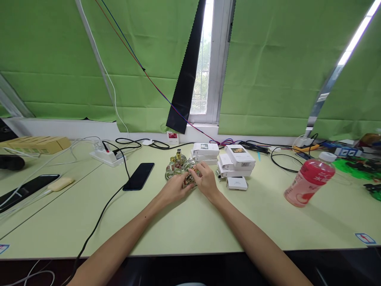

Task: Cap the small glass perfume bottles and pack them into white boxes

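Both my hands meet at a cluster of small glass bottles with gold caps (176,166) in the middle of the pale green table (190,222). My left hand (175,190) curls round a bottle at the front of the cluster. My right hand (206,179) grips the same bottle from the right, with its fingers bent over the top. The bottle between the hands is mostly hidden. Several white boxes (238,158) are stacked just right of my right hand.
A black phone (139,176) lies left of the bottles, with a cable running to a white power strip (107,156). A pink drink bottle (309,178) stands at the right. Cables line the window sill. Cardboard boxes (37,143) sit at the far left.
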Action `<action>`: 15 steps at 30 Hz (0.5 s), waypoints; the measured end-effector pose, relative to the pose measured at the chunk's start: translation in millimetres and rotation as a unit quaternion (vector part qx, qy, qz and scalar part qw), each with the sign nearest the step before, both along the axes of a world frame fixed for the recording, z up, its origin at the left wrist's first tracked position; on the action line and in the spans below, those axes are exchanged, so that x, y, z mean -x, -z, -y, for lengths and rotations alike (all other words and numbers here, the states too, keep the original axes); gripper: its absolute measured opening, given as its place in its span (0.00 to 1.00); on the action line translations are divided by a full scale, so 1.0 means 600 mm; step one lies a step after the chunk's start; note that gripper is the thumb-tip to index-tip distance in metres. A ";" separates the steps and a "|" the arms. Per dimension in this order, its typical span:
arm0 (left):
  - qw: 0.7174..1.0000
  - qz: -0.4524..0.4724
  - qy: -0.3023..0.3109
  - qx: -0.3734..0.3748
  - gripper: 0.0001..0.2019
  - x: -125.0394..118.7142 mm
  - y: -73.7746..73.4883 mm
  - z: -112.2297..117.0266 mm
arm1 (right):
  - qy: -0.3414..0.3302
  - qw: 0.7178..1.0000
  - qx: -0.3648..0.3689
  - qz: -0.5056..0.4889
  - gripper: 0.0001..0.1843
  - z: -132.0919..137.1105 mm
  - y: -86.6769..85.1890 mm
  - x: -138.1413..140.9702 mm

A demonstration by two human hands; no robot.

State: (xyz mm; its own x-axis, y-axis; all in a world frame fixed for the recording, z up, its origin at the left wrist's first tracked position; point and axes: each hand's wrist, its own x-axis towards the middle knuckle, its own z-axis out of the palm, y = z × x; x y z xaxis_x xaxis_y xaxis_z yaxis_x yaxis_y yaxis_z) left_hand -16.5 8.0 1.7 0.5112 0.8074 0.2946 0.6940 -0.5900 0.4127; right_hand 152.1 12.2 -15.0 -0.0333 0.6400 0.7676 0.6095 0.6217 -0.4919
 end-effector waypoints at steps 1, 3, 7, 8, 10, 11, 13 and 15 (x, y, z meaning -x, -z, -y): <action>1.000 0.006 0.002 0.001 0.17 0.000 0.000 0.000 | -0.002 1.000 -0.001 -0.006 0.14 0.001 0.000 0.000; 1.000 0.018 0.008 0.001 0.16 0.000 0.000 -0.001 | -0.008 1.000 -0.003 -0.018 0.14 0.002 -0.001 0.000; 0.999 0.031 0.011 -0.008 0.13 -0.001 0.003 -0.003 | -0.018 0.999 -0.009 -0.026 0.14 0.005 -0.002 -0.002; 0.999 0.032 0.010 -0.010 0.12 -0.001 0.004 -0.003 | -0.019 0.999 -0.009 -0.024 0.14 0.005 -0.002 -0.003; 0.999 0.034 0.006 -0.012 0.12 0.000 0.006 -0.004 | -0.016 1.000 -0.010 -0.016 0.14 0.004 -0.002 -0.003; 0.999 0.035 0.005 -0.011 0.12 0.000 0.006 -0.004 | -0.014 1.000 -0.010 -0.012 0.14 0.004 -0.002 -0.003; 0.999 0.037 0.005 -0.008 0.13 0.000 0.006 -0.004 | -0.012 1.000 -0.011 -0.002 0.14 0.004 -0.002 -0.003; 0.999 0.039 0.008 -0.005 0.13 0.000 0.004 -0.003 | -0.011 1.000 -0.014 0.006 0.14 0.004 -0.003 -0.002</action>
